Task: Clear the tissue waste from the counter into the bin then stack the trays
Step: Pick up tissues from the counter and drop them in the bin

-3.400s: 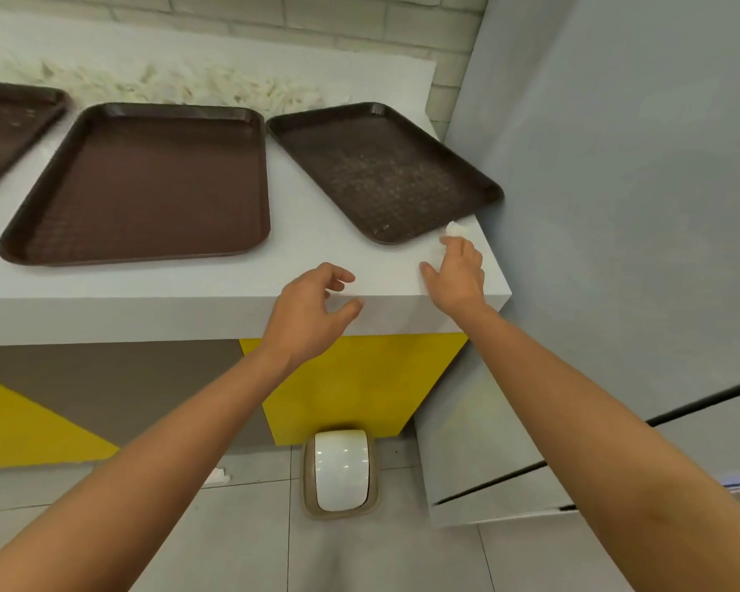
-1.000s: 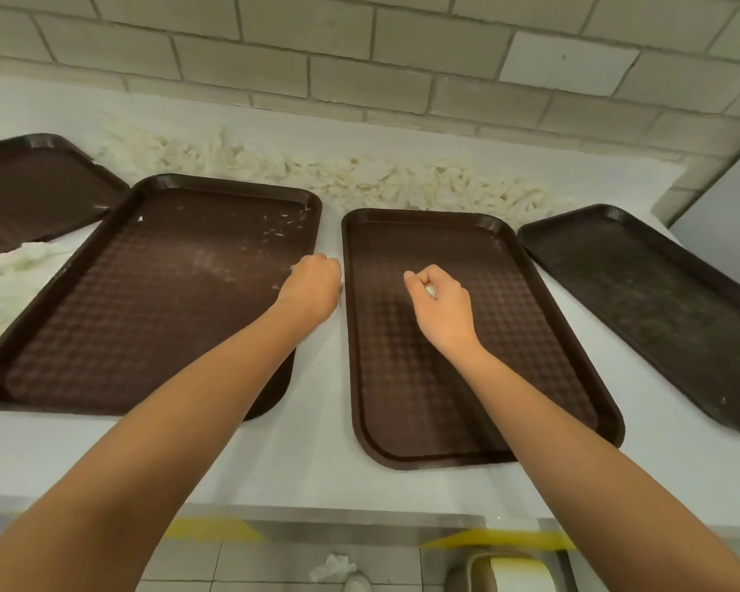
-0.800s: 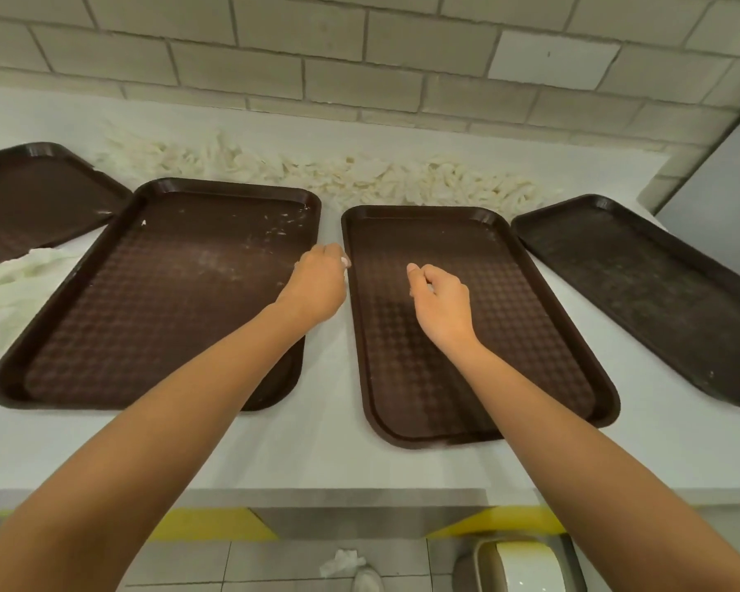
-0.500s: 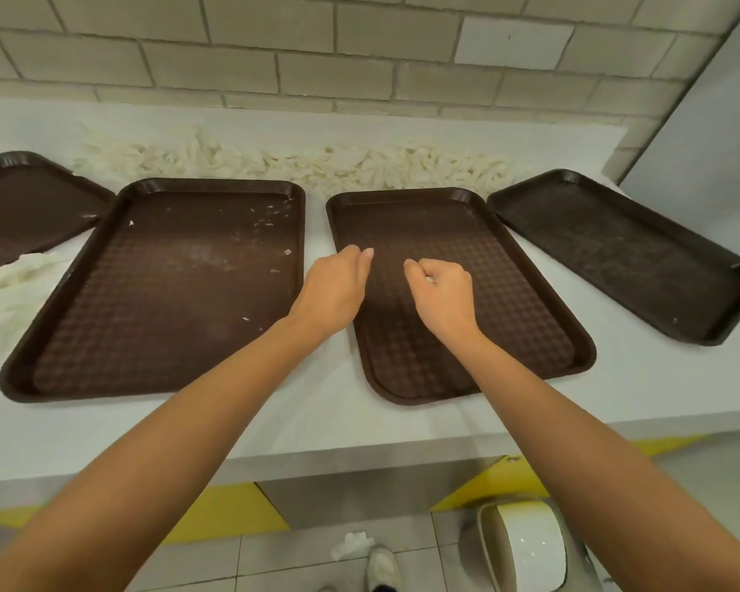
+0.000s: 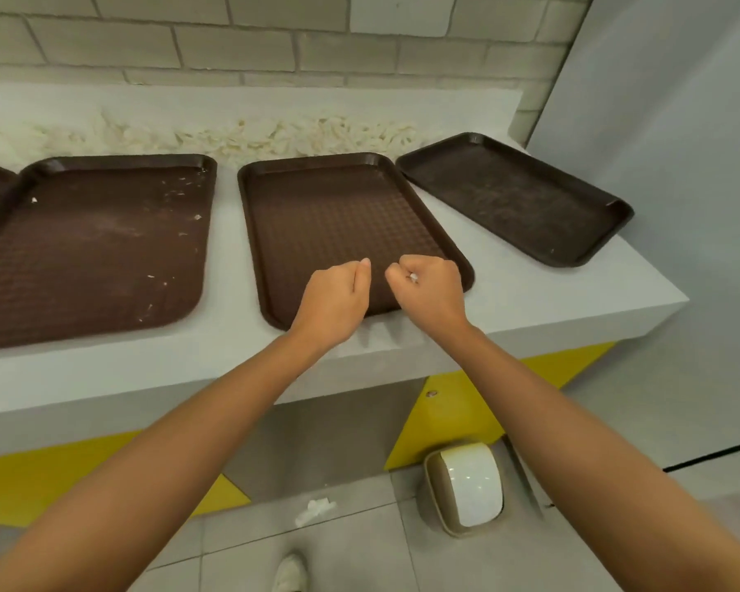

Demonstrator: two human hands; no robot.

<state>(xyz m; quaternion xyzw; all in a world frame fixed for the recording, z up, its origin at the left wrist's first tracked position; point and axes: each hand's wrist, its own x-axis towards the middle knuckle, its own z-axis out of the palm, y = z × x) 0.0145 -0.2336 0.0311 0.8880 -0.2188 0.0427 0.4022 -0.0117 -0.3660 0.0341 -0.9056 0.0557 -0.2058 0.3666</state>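
we see the right hand (image 5: 429, 288) fisted over the middle tray (image 5: 334, 215), pinching a white tissue scrap (image 5: 413, 276). left hand (image 5: 332, 297) curled closed, contents unclear. tissue pile (image 5: 248, 136) lies along the counter (image 5: 509, 292) back; bin (image 5: 466, 489) on floor below.

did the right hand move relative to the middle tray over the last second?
Yes. The right hand has drawn back toward the person along the middle tray, from about mid-tray to its near edge, closed on a small white tissue scrap.
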